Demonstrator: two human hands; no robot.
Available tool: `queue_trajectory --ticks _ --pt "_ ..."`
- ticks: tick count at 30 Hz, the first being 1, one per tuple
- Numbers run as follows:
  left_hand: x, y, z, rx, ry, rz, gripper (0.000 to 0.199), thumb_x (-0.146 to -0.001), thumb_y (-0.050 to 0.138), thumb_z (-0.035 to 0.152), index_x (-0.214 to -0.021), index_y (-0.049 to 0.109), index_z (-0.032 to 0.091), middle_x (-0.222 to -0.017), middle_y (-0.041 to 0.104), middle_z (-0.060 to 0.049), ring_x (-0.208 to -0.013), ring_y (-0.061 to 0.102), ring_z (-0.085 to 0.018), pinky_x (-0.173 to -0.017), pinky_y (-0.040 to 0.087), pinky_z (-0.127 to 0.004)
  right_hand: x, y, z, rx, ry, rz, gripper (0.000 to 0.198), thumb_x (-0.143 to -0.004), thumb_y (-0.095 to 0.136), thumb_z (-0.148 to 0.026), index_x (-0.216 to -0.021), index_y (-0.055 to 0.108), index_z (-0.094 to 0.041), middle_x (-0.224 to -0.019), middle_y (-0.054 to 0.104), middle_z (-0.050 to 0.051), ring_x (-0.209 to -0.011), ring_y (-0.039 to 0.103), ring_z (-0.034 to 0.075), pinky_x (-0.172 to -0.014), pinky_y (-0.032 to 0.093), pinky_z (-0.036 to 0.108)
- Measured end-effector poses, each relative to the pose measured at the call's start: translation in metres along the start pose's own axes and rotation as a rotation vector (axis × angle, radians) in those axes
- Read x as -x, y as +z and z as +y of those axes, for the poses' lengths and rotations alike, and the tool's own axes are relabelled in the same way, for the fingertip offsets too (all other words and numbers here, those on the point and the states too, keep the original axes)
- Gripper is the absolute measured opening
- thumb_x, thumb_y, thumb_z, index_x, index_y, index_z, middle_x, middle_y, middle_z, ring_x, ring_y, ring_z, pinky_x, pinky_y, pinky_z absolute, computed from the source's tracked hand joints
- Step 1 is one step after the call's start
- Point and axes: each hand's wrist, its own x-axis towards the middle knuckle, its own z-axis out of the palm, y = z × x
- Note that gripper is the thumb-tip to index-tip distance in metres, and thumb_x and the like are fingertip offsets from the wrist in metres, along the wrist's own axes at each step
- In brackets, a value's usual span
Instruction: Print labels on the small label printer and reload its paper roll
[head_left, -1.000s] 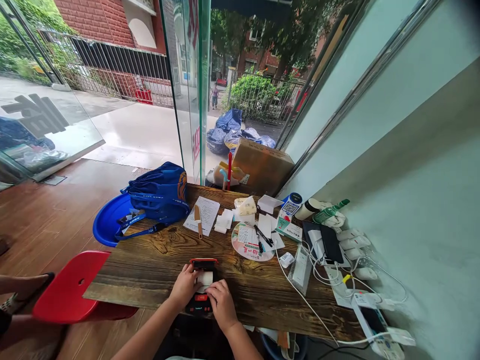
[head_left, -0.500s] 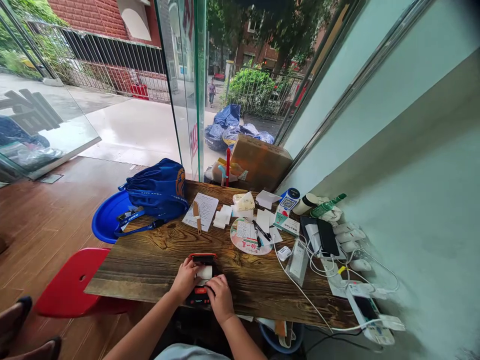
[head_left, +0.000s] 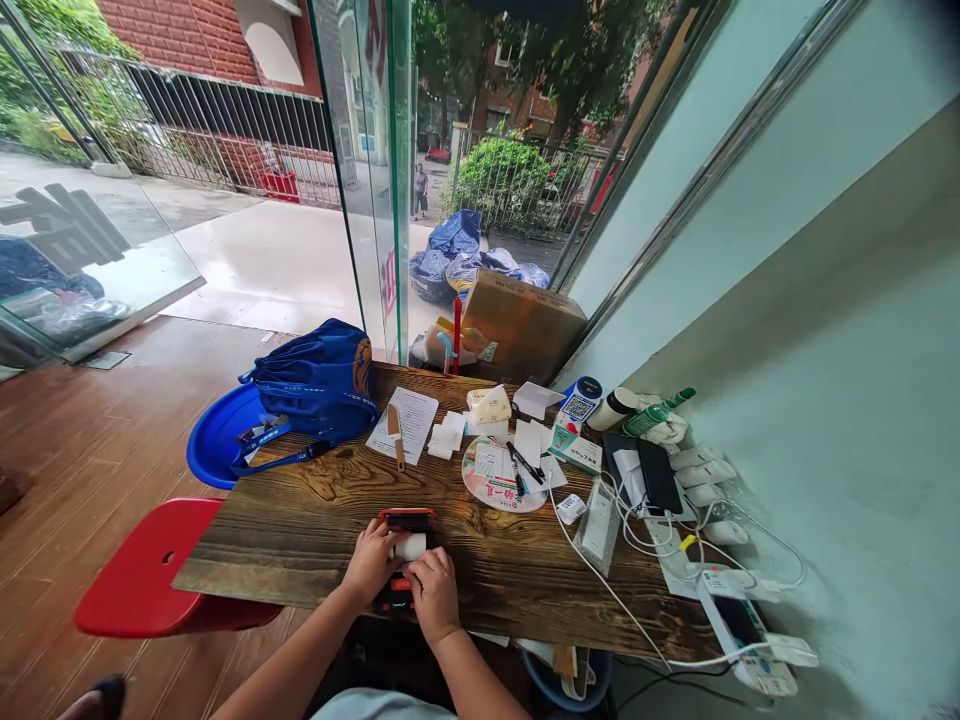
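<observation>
Both hands work over a small red-and-black label printer [head_left: 401, 560] at the near edge of the wooden table [head_left: 300, 530]. The left hand [head_left: 370, 562] cups the printer's left side, fingers curled against the casing. The right hand [head_left: 433, 593] lies over its lower half, fingers bent down onto the body; whether they press a button cannot be told. A white paper roll [head_left: 410, 546] sits in the open bay between the hands, just behind the right fingers.

Against the picture a second ago, the right hand has slid leftward and nearer the roll, and the left has closed in a little, so the two hands now almost touch over the printer; the roll looks seated, judged from how it lies.

Beyond the printer lies a round printed fan [head_left: 501, 474] with pens on it, and to the fan's left a sheet of paper with a small knife [head_left: 395, 432]. Right of the fan, phones and white cables [head_left: 652, 520] crowd the wall side. Farther left of the printer a blue bag [head_left: 315, 385] rests at the far corner, above a red chair [head_left: 150, 580].
</observation>
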Motion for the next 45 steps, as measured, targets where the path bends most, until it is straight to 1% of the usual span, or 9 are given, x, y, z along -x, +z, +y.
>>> queue_trajectory --ticks 6,10,16,26,32,35,38,41,45 --pt "0.002 -0.007 0.003 0.01 0.043 -0.01 0.045 -0.074 0.057 0.009 -0.113 0.065 0.031 -0.115 0.063 -0.003 -0.115 0.042 -0.029 -0.095 0.037 -0.043 0.003 -0.008 0.005 -0.03 -0.009 0.003 0.017 -0.077 0.064 -0.003 -0.077 0.066 -0.02 -0.077 0.064 0.001 -0.081 0.052 0.019 -0.073 0.044 0.032" --pt "0.002 -0.008 0.006 0.026 0.018 -0.008 0.046 -0.074 0.055 0.008 -0.115 0.064 0.027 -0.117 0.062 -0.005 -0.117 0.041 -0.03 -0.095 0.037 -0.045 0.005 -0.011 0.004 -0.031 -0.01 -0.008 0.019 -0.08 0.058 -0.002 -0.079 0.065 -0.02 -0.08 0.064 0.002 -0.081 0.051 0.02 -0.073 0.045 0.031" --pt "-0.002 -0.004 0.005 0.047 -0.009 0.028 0.047 -0.067 0.059 0.005 -0.107 0.069 0.028 -0.11 0.063 -0.005 -0.111 0.044 -0.029 -0.095 0.038 -0.042 0.001 -0.01 0.002 -0.017 -0.002 -0.023 0.018 -0.08 0.056 -0.001 -0.076 0.064 -0.017 -0.078 0.062 0.002 -0.081 0.051 0.02 -0.073 0.045 0.032" --pt "0.007 0.004 0.006 0.067 0.009 0.127 0.046 -0.071 0.058 0.002 -0.108 0.068 0.027 -0.11 0.063 -0.004 -0.107 0.045 -0.026 -0.095 0.04 -0.041 -0.005 -0.015 0.001 -0.013 0.013 -0.055 0.017 -0.077 0.058 -0.001 -0.076 0.064 -0.017 -0.078 0.063 0.002 -0.083 0.053 0.019 -0.073 0.045 0.033" --pt "0.019 0.005 -0.004 0.049 0.212 0.178 0.027 -0.083 0.057 0.016 -0.104 0.069 0.027 -0.101 0.065 -0.003 -0.098 0.05 -0.022 -0.091 0.044 -0.035 -0.005 -0.014 0.001 -0.01 0.016 -0.053 0.015 -0.079 0.058 -0.003 -0.075 0.063 -0.016 -0.078 0.062 0.001 -0.083 0.053 0.019 -0.073 0.045 0.032" --pt "0.022 0.0 -0.005 -0.072 0.233 0.265 0.029 -0.083 0.058 0.021 -0.109 0.067 0.029 -0.114 0.061 -0.005 -0.106 0.049 -0.025 -0.096 0.041 -0.041 -0.005 -0.012 0.002 -0.007 0.008 -0.045 0.013 -0.081 0.056 -0.006 -0.074 0.062 -0.016 -0.076 0.061 0.001 -0.081 0.053 0.019 -0.072 0.045 0.032" --pt "0.017 -0.01 -0.004 -0.184 0.156 0.368 0.051 -0.08 0.055 0.018 -0.131 0.05 0.025 -0.141 0.042 -0.008 -0.13 0.033 -0.03 -0.108 0.029 -0.05 -0.004 -0.013 0.002 -0.008 -0.005 -0.036 0.015 -0.082 0.054 -0.005 -0.074 0.061 -0.016 -0.076 0.06 0.001 -0.081 0.052 0.019 -0.072 0.044 0.032" --pt "0.009 -0.018 -0.004 -0.176 0.149 0.305 0.065 -0.076 0.045 0.009 -0.14 0.035 0.017 -0.141 0.042 -0.01 -0.134 0.03 -0.027 -0.112 0.023 -0.052 -0.004 -0.013 0.004 -0.007 -0.025 -0.025 0.013 -0.084 0.056 -0.01 -0.076 0.063 -0.017 -0.077 0.061 0.002 -0.081 0.052 0.019 -0.072 0.045 0.032" --pt "0.013 -0.013 -0.012 -0.142 0.213 0.123 0.066 -0.068 0.036 -0.001 -0.13 0.05 0.017 -0.123 0.056 -0.01 -0.119 0.049 -0.021 -0.113 0.027 -0.047 0.002 -0.013 0.007 0.007 -0.046 0.0 0.015 -0.08 0.06 -0.006 -0.077 0.064 -0.021 -0.081 0.06 0.003 -0.082 0.052 0.02 -0.073 0.047 0.031"
